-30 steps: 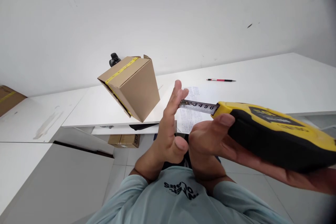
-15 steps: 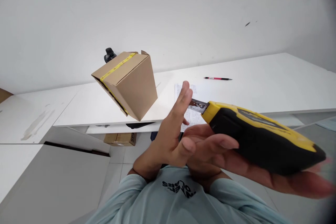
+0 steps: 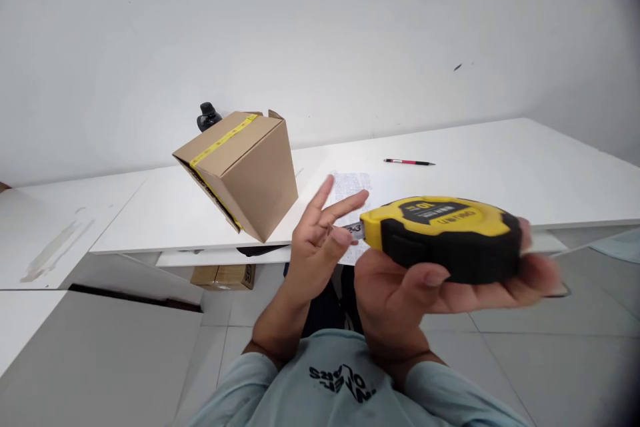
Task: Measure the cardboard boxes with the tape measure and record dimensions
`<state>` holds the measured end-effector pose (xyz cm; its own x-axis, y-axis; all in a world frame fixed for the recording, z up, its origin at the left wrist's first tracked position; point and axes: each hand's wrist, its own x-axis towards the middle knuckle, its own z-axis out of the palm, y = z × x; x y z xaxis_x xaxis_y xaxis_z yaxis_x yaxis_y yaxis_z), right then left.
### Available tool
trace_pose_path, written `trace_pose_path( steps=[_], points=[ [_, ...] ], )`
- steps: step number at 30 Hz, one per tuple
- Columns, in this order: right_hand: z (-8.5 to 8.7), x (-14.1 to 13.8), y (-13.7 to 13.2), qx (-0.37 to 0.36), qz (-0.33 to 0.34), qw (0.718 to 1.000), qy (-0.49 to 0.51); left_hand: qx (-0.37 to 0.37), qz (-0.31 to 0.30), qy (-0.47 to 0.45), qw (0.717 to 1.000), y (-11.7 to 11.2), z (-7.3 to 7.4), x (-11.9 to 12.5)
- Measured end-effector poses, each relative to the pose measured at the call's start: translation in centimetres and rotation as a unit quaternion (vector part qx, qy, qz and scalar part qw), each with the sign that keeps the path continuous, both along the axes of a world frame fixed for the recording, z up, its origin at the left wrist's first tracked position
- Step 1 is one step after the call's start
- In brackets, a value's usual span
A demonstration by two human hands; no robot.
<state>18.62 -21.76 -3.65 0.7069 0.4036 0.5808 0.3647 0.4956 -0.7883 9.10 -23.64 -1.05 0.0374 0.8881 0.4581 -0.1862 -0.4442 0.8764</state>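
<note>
A yellow and black tape measure (image 3: 445, 233) is held up above the desk's front edge. My right hand (image 3: 400, 290) grips it from below, thumb on the near side and fingers under and around the far end. A short length of printed metal blade (image 3: 355, 230) sticks out of its left end. My left hand (image 3: 315, 240) is at the blade's end, with its thumb against it and two fingers stretched apart. The very tip of the blade is partly hidden by that hand. Behind the hands, a sheet of paper with writing (image 3: 353, 181) lies on the desk.
A cardboard box (image 3: 260, 177) with a yellow strip stands at the desk's front edge, left of my hands. A black bottle (image 3: 207, 119) is behind it. A red and black pen (image 3: 410, 162) lies on the white desk (image 3: 480, 167). Cartons (image 3: 223, 277) sit below.
The tape measure has turned more level and moved left and away from my face. My left hand has lowered and shifted left, its fingers now more spread and its thumb at the blade.
</note>
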Motion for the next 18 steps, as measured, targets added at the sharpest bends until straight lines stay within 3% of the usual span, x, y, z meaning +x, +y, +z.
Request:
trace_pose_path(
  steps=[2, 3, 7, 9, 12, 15, 18],
  points=[
    [1.1, -1.6, 0.8, 0.126, -0.056, 0.990, -0.002, -0.035, -0.017, -0.009, 0.999, 0.3, -0.1, -0.3],
    [1.5, -2.1, 1.1, 0.154, -0.061, 0.986, -0.015, -0.054, -0.010, -0.011, 0.998, 0.2, 0.0, -0.4],
    [2.4, -2.3, 0.8, 0.142, -0.063, 0.986, -0.052, -0.087, 0.043, -0.032, 0.995, -1.1, 1.2, -1.1],
    [2.9, -1.5, 0.4, 0.159, 0.007, 0.985, -0.072, -0.077, 0.036, -0.020, 0.996, -1.6, 2.6, -1.9],
    [4.0, 0.3, 0.3, 0.210, 0.126, 0.962, -0.119, -0.047, 0.029, 0.044, 0.997, -1.4, 6.3, -3.9],
    [5.6, 1.7, 1.4, 0.274, 0.158, 0.930, -0.189, -0.016, 0.025, 0.159, 0.987, 0.2, 11.3, -6.5],
    [8.6, 1.5, 3.0, 0.218, 0.159, 0.902, -0.338, -0.019, 0.042, 0.259, 0.965, 2.8, 16.2, -8.9]
  ],
)
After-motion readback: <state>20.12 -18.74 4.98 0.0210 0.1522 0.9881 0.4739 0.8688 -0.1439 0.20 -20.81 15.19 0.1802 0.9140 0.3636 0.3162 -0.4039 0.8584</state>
